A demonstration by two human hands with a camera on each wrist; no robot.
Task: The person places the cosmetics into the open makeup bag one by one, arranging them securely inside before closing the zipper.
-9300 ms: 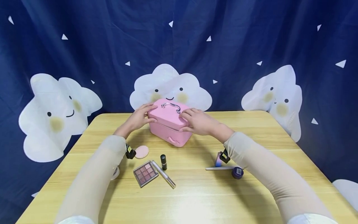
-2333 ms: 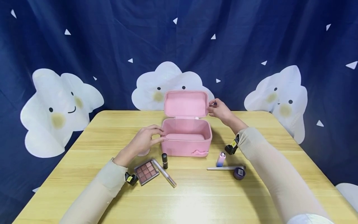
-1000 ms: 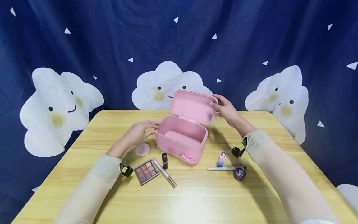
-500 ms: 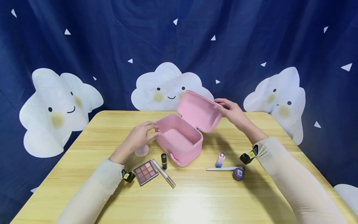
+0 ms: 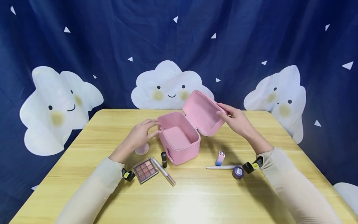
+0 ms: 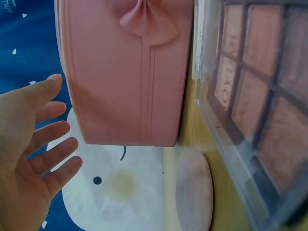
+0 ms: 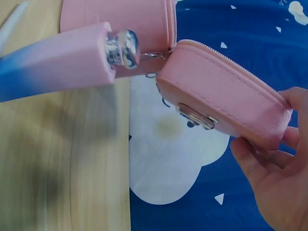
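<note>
A pink makeup case (image 5: 184, 155) stands on the wooden table, turned at an angle, its lid (image 5: 202, 112) raised and tilted back to the right. Its inside looks bare. At the case's left rim is my left hand (image 5: 137, 134), fingers spread and relaxed; in the left wrist view the thumb lies by the rim, and contact is hard to tell. My right hand (image 5: 238, 123) grips the lid's far edge, thumb on one side and fingers on the other. The right wrist view shows the lid's metal handle (image 7: 196, 117); the left wrist view shows a bow (image 6: 149, 24) on the front.
Left of centre lie an eyeshadow palette (image 5: 145, 170), a slim silver tube (image 5: 164, 172), an upright black tube (image 5: 164, 160) and a pale pink round puff (image 5: 142, 149). On the right are a pink-and-blue bottle (image 5: 220, 158), a pale stick (image 5: 219, 167) and a purple jar (image 5: 238, 172).
The case was closed between both hands; its lid then came up. Since then the case has turned, its front swinging left, while my right hand moved right and nearer with the lid.
</note>
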